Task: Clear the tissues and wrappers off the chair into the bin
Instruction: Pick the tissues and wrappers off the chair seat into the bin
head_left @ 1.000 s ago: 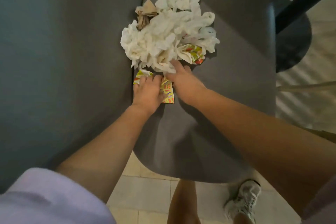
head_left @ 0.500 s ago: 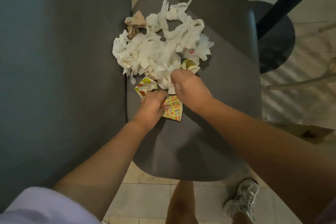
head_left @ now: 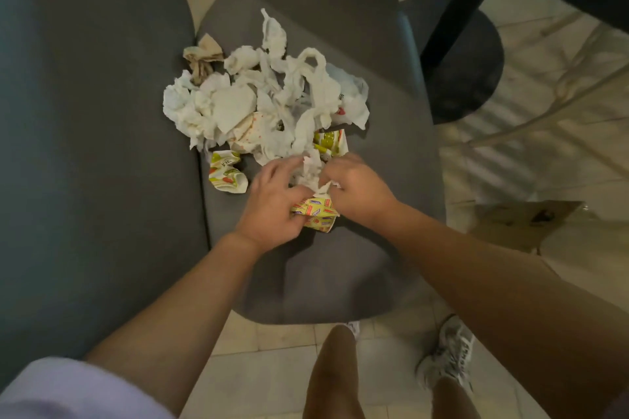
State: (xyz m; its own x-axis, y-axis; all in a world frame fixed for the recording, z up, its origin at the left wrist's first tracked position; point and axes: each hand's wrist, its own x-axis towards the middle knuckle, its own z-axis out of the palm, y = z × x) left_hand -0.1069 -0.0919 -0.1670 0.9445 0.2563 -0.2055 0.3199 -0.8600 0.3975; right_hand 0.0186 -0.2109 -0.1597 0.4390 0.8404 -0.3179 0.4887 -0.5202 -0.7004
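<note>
I am gathering the litter on the chair (head_left: 340, 265): my left hand (head_left: 272, 204) is pinching a yellow wrapper (head_left: 316, 213), and my right hand (head_left: 357, 187) is curling around a tissue (head_left: 311, 170). Most tissues (head_left: 258, 102) are lying beyond. Next, I should bunch more together; no bin is showing.

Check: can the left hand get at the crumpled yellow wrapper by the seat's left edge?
Probably yes: the crumpled yellow wrapper lies uncovered just left of the left hand, nothing between, though that hand already holds gathered litter.

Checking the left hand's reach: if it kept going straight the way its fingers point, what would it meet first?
Probably the white tissue at the fingertips of the left hand, the near edge of the tissue pile; depth is uncertain.
</note>
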